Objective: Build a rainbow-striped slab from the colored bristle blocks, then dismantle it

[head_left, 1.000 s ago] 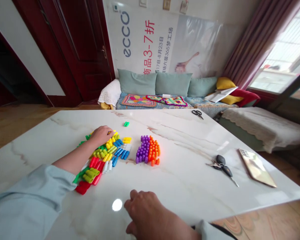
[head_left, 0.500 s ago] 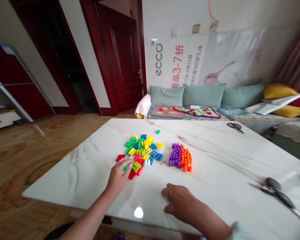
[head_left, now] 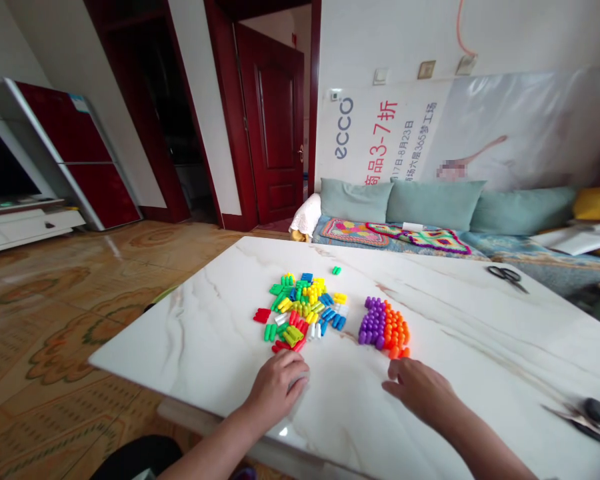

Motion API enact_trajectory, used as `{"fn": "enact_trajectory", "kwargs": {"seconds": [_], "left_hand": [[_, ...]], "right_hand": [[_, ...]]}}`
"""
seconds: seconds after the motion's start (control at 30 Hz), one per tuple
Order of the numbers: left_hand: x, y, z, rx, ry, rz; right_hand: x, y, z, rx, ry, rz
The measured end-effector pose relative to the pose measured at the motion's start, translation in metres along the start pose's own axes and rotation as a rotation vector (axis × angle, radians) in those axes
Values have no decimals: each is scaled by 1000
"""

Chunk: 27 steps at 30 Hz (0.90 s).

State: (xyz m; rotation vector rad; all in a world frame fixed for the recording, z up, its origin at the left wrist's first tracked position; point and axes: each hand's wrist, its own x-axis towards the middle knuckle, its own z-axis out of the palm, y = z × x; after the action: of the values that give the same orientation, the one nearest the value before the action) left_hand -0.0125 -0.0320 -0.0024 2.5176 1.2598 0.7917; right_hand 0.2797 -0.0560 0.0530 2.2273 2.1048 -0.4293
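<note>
My left hand (head_left: 281,383) rests low at the near edge of a mixed pile, its fingers curled together; what they hold, if anything, is hidden. The pile has small capsule-shaped pieces: green (head_left: 270,333), yellow (head_left: 339,299), blue (head_left: 339,322), red (head_left: 262,315) and white. My right hand (head_left: 417,385) is just in front of the orange pieces (head_left: 396,328), thumb and fingertips apart, with nothing visible between them. Purple pieces (head_left: 373,323) stand packed in rows against the orange ones. One small green pair (head_left: 337,271) lies behind the pile.
The white marbled table (head_left: 180,347) bears black scissors (head_left: 505,274) at the far right and a second black-handled pair (head_left: 590,420) at the right edge. Behind it stands a sofa with green cushions (head_left: 435,201). A red door (head_left: 275,120) stands at the back.
My left hand has drawn back from the pile's left side toward the near edge. My right hand has moved nearer to the orange pieces. The camera view has swung left.
</note>
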Motion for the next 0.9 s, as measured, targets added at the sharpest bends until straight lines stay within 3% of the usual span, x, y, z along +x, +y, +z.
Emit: {"fn": "enact_trajectory", "kwargs": {"seconds": [0.1, 0.27, 0.53, 0.67, 0.77, 0.9], "left_hand": [[6, -2, 9, 22, -26, -2], [24, -6, 20, 29, -48, -15], [54, -14, 25, 41, -66, -43], [54, -5, 24, 69, -34, -53], [49, 3, 23, 70, -17, -38], [44, 10, 25, 63, -17, 10]], "right_hand": [[3, 6, 4, 22, 2, -11], [7, -5, 7, -13, 17, -52], [15, -8, 4, -45, 58, -54], [11, -4, -7, -10, 38, 88], [14, 9, -13, 29, 146, 235], [25, 29, -6, 160, 365, 307]]}}
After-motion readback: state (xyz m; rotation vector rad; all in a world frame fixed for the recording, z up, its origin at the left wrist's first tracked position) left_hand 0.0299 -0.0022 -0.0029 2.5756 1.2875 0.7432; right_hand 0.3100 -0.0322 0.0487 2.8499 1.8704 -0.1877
